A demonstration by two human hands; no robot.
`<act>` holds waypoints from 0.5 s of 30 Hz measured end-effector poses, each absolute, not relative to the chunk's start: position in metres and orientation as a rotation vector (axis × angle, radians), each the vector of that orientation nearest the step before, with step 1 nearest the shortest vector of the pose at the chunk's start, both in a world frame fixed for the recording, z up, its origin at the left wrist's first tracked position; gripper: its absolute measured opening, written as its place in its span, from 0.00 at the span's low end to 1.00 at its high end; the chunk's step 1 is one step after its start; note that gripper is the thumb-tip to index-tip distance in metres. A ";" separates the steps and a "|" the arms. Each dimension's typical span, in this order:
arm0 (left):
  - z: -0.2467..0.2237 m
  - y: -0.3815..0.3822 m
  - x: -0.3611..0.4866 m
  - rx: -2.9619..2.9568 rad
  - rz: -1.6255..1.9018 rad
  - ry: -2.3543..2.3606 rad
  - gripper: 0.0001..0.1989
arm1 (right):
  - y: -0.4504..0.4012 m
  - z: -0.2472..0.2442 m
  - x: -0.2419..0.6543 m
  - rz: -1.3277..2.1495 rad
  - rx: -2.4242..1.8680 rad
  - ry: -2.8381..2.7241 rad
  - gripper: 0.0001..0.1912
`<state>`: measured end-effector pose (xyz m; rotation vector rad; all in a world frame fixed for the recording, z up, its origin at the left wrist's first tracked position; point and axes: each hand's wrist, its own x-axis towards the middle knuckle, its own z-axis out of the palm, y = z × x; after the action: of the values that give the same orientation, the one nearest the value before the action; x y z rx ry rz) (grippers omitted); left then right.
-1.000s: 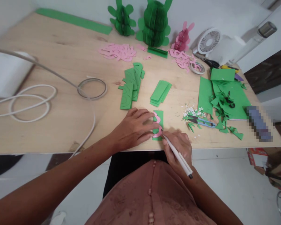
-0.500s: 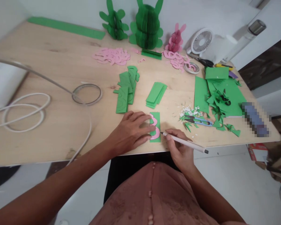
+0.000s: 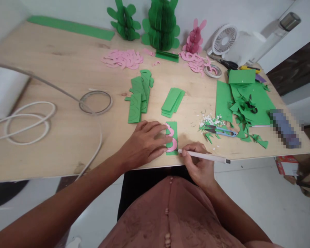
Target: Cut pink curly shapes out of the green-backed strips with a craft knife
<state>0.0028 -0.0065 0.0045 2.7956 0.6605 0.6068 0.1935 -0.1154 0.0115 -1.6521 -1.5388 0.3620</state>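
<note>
A pink curvy paper cutout lies on a small green paper strip at the table's front edge. My left hand rests flat from the left, fingers spread, their tips pressing on the cutout and hiding part of its left side. In my right hand is a white pen, gripped near its tip, which meets the strip at the cutout's lower right edge. Just beyond are a stack of blank green strips and a pile of green strips with drawn curves.
Blue thread snips lie by paper scraps on the right, near green sheets. Pink cutouts, paper bunnies and a white fan line the back. A cable loops at left.
The pen tip has moved slightly down along the cutout's right edge, and the pen lies flatter. My left hand keeps its place on the cutout. The view has shifted a little.
</note>
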 end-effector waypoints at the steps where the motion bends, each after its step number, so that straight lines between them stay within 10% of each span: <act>1: 0.004 -0.007 0.003 2.795 0.608 0.660 0.13 | -0.115 0.011 0.193 0.356 -1.649 -1.546 0.06; 15: 0.004 -0.006 0.002 2.799 0.610 0.663 0.13 | -0.115 0.011 0.193 0.334 -1.628 -1.580 0.05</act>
<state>0.0024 -0.0060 0.0037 2.7987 0.6627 0.6099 0.1932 -0.1148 0.0110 -1.6279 -1.5799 0.3338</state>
